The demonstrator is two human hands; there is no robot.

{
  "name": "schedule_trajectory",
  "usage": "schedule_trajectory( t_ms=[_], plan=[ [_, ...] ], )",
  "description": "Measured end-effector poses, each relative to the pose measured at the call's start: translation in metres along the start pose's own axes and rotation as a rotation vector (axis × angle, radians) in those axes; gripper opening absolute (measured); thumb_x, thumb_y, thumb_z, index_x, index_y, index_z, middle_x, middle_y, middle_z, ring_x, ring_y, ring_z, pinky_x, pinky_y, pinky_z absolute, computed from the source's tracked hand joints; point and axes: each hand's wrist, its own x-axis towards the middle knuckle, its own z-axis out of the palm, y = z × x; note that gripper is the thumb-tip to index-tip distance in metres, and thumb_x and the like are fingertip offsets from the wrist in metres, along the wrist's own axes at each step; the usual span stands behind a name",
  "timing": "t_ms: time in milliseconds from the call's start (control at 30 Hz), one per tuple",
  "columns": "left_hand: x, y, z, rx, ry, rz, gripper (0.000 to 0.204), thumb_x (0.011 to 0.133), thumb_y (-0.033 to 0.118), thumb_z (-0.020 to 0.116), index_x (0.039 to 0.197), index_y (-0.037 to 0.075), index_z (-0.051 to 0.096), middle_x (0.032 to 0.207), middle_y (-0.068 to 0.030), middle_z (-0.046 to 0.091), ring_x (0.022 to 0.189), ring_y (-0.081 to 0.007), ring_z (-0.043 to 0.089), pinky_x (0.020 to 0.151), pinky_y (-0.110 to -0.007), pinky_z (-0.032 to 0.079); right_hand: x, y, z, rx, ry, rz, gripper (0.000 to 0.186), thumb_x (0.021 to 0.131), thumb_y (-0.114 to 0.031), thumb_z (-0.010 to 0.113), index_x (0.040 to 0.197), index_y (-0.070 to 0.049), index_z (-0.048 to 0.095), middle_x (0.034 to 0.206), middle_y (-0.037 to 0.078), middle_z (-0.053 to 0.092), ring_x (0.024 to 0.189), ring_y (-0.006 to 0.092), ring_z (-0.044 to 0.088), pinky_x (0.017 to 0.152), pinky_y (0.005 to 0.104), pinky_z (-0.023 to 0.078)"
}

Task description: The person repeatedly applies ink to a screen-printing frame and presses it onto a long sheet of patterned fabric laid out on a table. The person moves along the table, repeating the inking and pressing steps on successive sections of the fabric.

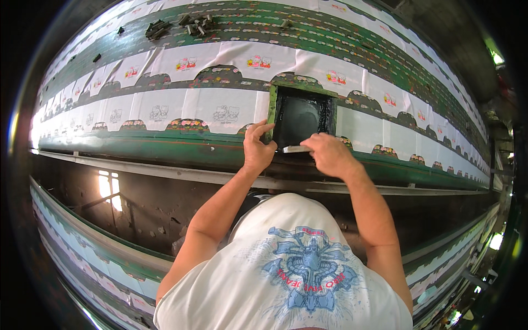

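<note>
Desk: we see a long green desk (137, 145) running across the view, bending toward the rim.
Cloth: on it we find rows of white cloth (352, 127); the nearest row bears outline figures left of the frame, the next row coloured ones.
Shirt: below us is the person's white shirt (330, 236), printed in blue and red.
Frame: we spot a green-edged frame (305, 91) lying over the nearest row, dark and glossy inside with a greyish middle.
Right hand: we see this hand (330, 154) grasping a pale bar, fingers closed round its right end.
Left hand: this hand (258, 144) is bent at the frame's near left corner; whether it grips, we cannot tell.
Bar: we place the pale bar (296, 149) at the frame's near side, between both hands.
Scraps: farther off, we notice small dark pieces (158, 29) heaped on the desk.
</note>
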Motion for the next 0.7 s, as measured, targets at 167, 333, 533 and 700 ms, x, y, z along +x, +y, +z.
schedule_trajectory(
  t_ms=[167,333,533,700],
  plan=[
    [0.007,0.016,-0.016,0.378,-0.069,0.280,0.049,0.086,0.008,0.085,0.135,0.006,0.080,0.142,-0.0189,0.073,0.131,-0.0430,0.065,0.116,-0.053,0.052,0.047,0.039,-0.023,-0.062,0.057,0.016,0.032,0.097,-0.003,0.071,0.129,-0.007,0.078,0.116,0.017,0.075,0.120,0.0409,0.069,0.106,0.0531,0.056],
    [0.019,0.043,-0.032,0.688,-0.235,0.374,0.040,0.098,0.009,0.072,0.137,0.005,0.078,0.127,-0.0156,0.074,0.119,-0.0392,0.066,0.102,-0.053,0.054,0.094,0.068,-0.026,-0.043,0.266,0.075,0.034,0.098,-0.002,0.067,0.130,-0.005,0.078,0.120,0.017,0.076,0.119,0.0416,0.069,0.106,0.0523,0.056],
    [0.028,0.057,-0.032,0.862,-0.370,0.383,0.043,0.095,0.006,0.070,0.138,0.005,0.078,0.118,-0.0159,0.073,0.116,-0.0384,0.067,0.098,-0.052,0.054,0.078,0.055,0.006,-0.164,0.336,0.092,0.046,0.090,0.004,0.059,0.130,-0.008,0.078,0.120,0.013,0.075,0.116,0.0389,0.069,0.106,0.0517,0.053],
    [0.032,0.055,-0.029,0.846,-0.361,0.419,0.042,0.090,0.006,0.069,0.131,0.003,0.080,0.113,-0.0169,0.074,0.109,-0.0378,0.068,0.093,-0.051,0.054,0.025,0.012,0.043,-0.206,0.358,0.029,0.043,0.089,0.002,0.061,0.128,-0.007,0.076,0.123,0.011,0.073,0.115,0.0372,0.065,0.101,0.0508,0.052]
  ],
)
